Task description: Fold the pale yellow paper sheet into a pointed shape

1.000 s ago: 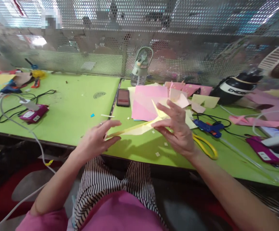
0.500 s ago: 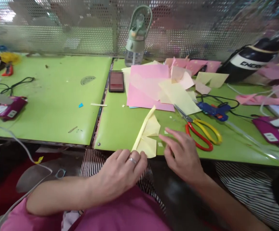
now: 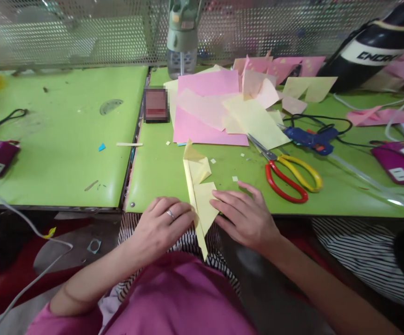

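Note:
A folded pale yellow paper [image 3: 203, 200] with a narrow rolled or creased strip down its left side hangs over the table's front edge, with cut flaps on its right. My left hand [image 3: 163, 225], wearing a ring, has its fingers closed on the strip's left side. On the opposite side, my right hand [image 3: 247, 216] pinches the right edge of the lower flap, fingertips close together. Scissors [image 3: 272, 156] with red and yellow handles lie just beyond my right hand. Small paper scraps lie near the folded paper.
Pink sheets [image 3: 208, 83] and yellow paper pieces lie stacked at the back. A blue glue gun [image 3: 315, 138] with a cord rests right of them. A clear bottle [image 3: 182, 46] and black bottle [image 3: 358, 56] stand behind. A gap [image 3: 128, 172] divides the green tabletops.
The yellow paper has turned more upright and come nearer me, its strip now reaching below the table edge. My right hand has moved left onto the flap. The camera view has shifted.

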`<state>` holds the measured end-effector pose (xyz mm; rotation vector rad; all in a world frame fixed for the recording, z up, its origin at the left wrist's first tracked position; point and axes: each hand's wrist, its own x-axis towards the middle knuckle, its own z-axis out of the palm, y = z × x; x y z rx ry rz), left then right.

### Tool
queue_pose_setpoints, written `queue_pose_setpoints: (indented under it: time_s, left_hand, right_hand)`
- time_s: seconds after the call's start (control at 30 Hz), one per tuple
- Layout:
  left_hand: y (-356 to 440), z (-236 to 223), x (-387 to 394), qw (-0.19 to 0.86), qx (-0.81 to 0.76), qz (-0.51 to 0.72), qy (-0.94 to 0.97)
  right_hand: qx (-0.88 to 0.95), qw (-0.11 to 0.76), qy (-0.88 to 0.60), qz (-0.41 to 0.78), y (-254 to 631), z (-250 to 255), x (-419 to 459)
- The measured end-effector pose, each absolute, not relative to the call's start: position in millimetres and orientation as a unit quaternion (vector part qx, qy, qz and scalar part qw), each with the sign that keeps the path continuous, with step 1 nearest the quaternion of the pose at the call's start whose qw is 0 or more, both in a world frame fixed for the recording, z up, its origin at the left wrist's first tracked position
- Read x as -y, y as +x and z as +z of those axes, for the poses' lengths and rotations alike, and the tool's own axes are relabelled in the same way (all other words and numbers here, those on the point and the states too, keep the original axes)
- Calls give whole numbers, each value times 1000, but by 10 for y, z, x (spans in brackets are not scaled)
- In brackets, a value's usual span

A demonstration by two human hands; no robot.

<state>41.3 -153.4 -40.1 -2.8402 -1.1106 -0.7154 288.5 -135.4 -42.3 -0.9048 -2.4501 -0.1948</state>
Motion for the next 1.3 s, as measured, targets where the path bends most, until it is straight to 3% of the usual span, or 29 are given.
queue_pose_setpoints:
  time_s: [0.17, 0.4, 0.67, 0.77, 0.9, 1.13, 1.3]
  left_hand:
    - [473, -416, 1429, 17, 345, -286, -894]
    - [575, -336, 1355, -103, 445, -284, -843]
    - [661, -399, 1316, -157, 499, -303, -797]
    - [680, -404, 1287, -175, 499, -321, -785]
    - [699, -388, 1248, -163, 497, -330, -786]
    - [699, -357, 1202, -78, 490, -246, -832]
    - [698, -373, 1197, -57, 478, -241, -843]
  right_hand:
    - [896, 259, -357, -60, 2824, -385, 1323]
    - [852, 278, -442, 37, 2763, -389, 1266]
    - [866, 211, -442, 104, 2757, -222, 1207]
    - [852, 225, -456, 124, 2780, -105, 967]
    - [828, 272, -488, 52, 2751, -54, 497]
    - [851, 286, -430, 102, 2604, -99, 261]
    - [890, 242, -382, 64, 2647, -141, 369]
